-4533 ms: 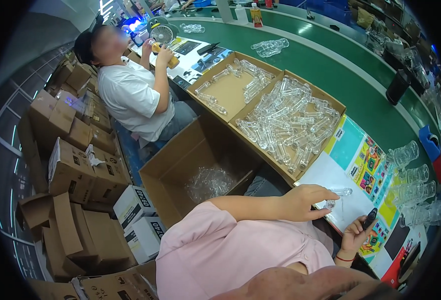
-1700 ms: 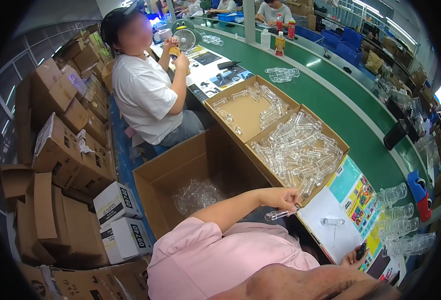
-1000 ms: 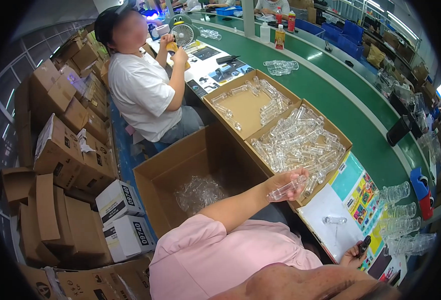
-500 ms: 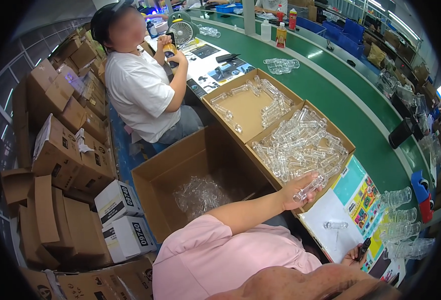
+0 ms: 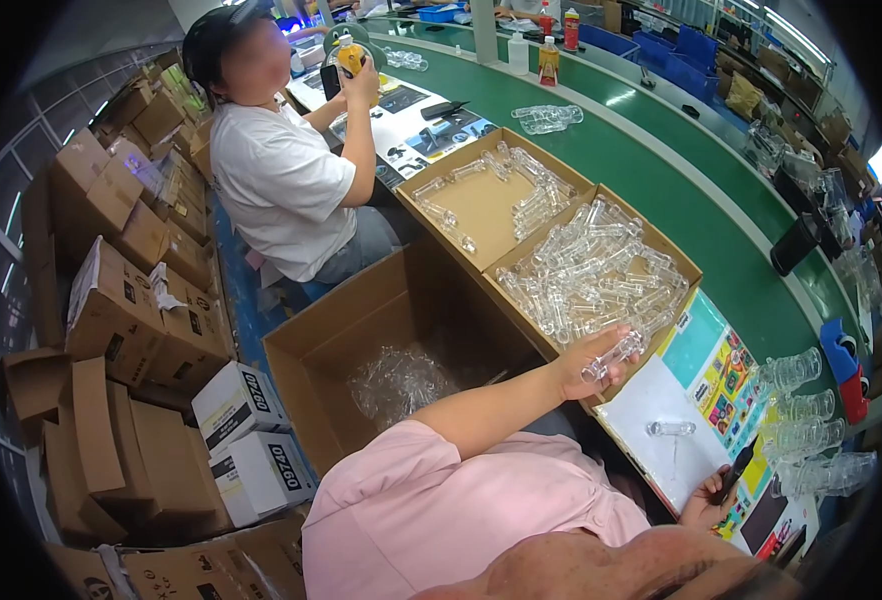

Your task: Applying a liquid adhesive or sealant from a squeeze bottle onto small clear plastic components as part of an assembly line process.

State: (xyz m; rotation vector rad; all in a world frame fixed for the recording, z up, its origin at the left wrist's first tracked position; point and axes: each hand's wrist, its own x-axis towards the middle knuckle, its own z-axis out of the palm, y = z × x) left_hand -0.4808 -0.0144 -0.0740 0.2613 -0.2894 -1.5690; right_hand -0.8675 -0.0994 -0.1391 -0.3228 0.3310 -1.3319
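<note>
My left hand (image 5: pixel 586 365) holds a clear plastic tube (image 5: pixel 613 352) at the near edge of a cardboard tray (image 5: pixel 683 262) piled with several clear tubes (image 5: pixel 596 275). My right hand (image 5: pixel 706 498) rests at the lower right, gripping a black marker (image 5: pixel 737 467). It lies on a white sheet (image 5: pixel 651 400), where one more clear tube (image 5: pixel 671 428) lies loose. A second tray (image 5: pixel 476 205), farther away, holds fewer tubes.
A large open carton (image 5: pixel 361 320) with a crumpled plastic bag (image 5: pixel 401 375) stands on the floor to my left. A co-worker in a white shirt (image 5: pixel 281 185) sits beyond it. Cartons (image 5: pixel 121 300) are stacked at left. A green conveyor (image 5: pixel 701 190) and stacked clear cups (image 5: pixel 811 440) lie to the right.
My left hand has carried the clear tube from over the white sheet toward the full tray's edge. My right hand stays on the sheet with the marker. The co-worker shifted slightly.
</note>
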